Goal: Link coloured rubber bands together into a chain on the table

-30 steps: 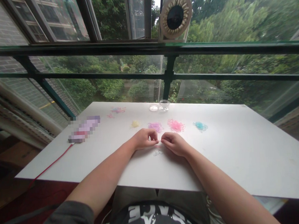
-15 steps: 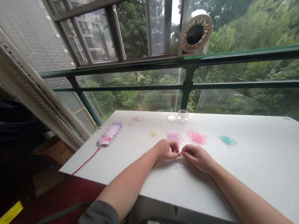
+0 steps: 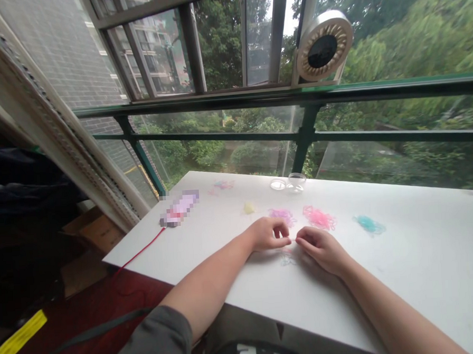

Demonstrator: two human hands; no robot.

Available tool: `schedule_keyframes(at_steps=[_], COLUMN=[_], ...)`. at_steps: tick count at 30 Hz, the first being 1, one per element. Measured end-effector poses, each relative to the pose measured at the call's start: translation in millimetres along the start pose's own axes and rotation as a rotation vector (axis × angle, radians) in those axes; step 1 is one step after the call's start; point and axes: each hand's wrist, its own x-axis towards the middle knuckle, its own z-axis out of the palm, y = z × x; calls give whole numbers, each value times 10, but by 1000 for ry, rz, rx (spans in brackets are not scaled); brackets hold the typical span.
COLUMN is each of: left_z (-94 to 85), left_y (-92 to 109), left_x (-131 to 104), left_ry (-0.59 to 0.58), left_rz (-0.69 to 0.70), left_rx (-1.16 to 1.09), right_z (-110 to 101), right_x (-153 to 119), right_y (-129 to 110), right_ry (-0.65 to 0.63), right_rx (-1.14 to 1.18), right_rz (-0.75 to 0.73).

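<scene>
My left hand (image 3: 269, 234) and my right hand (image 3: 318, 248) are over the white table (image 3: 403, 263), fingertips pinched close together. A thin pale strand, too small to make out well, spans the small gap between them. Just beyond my left hand lies a purple pile of small bands (image 3: 282, 217). A pink pile (image 3: 320, 217) sits beyond my right hand, and a teal pile (image 3: 369, 224) is farther right. Below my fingertips is a small pile of clear or greyish bands (image 3: 288, 259). A pale yellow pile (image 3: 248, 207) lies to the left.
A clear round container (image 3: 296, 183) and its lid (image 3: 277, 185) stand at the table's back edge. Mixed bands (image 3: 223, 185) lie back left. A phone (image 3: 180, 208) with a red cable (image 3: 142, 249) is on the left. A round fan (image 3: 325, 48) hangs by the window.
The fingertips of my two hands have moved slightly apart, with a thin strand now visible between them. The whole view has shifted a little, so the table appears farther right.
</scene>
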Motion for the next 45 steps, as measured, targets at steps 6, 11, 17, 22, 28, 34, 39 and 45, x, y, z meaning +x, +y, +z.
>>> schedule_keyframes(at_steps=[6, 11, 17, 22, 28, 34, 39, 45], left_z=[42, 62, 3, -51, -16, 0, -28, -21], left_y=[4, 9, 16, -16, -21, 9, 24, 8], left_x=[23, 31, 18, 5, 11, 15, 9, 3], left_ry=[45, 93, 94, 130, 118, 102, 85, 103], left_rz=[2, 49, 53, 8, -1, 3, 0, -3], left_rx=[0, 23, 21, -5, -46, -36, 18, 7], right_z=[8, 4, -22, 8, 58, 38, 25, 34], right_x=[8, 13, 7, 15, 43, 33, 31, 29], right_y=[-16, -38, 18, 96, 67, 31, 54, 48], right_ry=[-1, 21, 32, 63, 32, 40, 66, 52], right_rx=[26, 52, 190, 368, 263, 146, 200, 263], right_rz=[8, 13, 45, 96, 18, 3, 3, 2])
